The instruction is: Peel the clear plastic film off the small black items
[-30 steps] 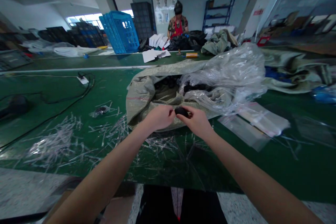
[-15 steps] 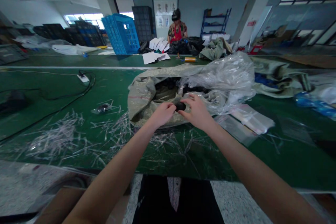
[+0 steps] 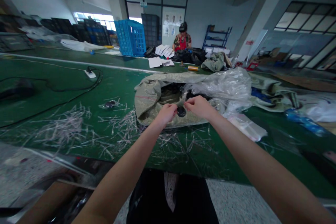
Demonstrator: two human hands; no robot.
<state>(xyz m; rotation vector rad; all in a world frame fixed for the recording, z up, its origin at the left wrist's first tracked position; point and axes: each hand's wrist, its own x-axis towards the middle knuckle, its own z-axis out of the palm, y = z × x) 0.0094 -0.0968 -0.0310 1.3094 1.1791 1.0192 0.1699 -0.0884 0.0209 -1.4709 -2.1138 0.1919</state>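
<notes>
Two hands meet over the near lip of a grey-green woven sack [image 3: 148,99] lying open on the green table [image 3: 65,87]. Left hand [image 3: 166,113] and right hand [image 3: 201,106] both pinch a small black rounded object [image 3: 181,111] between fingertips, one from each side; it hangs just under the knuckles, above the sack's front fold. Exact make of the piece cannot be told: dark, glossy, roughly disc-shaped, possibly in a thin clear wrap.

Handling, as a judgement: light, since fingertips alone carry it; looks hard-shelled and stiff, not soft. The sheen suggests a smooth, somewhat slippery skin, so a grip across its edges from both sides seems surer than on the flat face. If a film covers it, that will be flimsy and crinkly.

Around it:
- crumpled clear plastic sheeting [image 3: 225,85] spills from the sack mouth, right of the hands; more dark items sit inside the sack.
- scattered clear plastic strips [image 3: 78,129] litter the table left and in front.
- another small dark piece [image 3: 109,104] lies among the strips, well left.
- flat clear bags [image 3: 248,129] near the right forearm.
- black cable and power strip [image 3: 90,74] far left.
- blue crate [image 3: 131,38] and a co-worker [image 3: 182,40] at the far end.
</notes>
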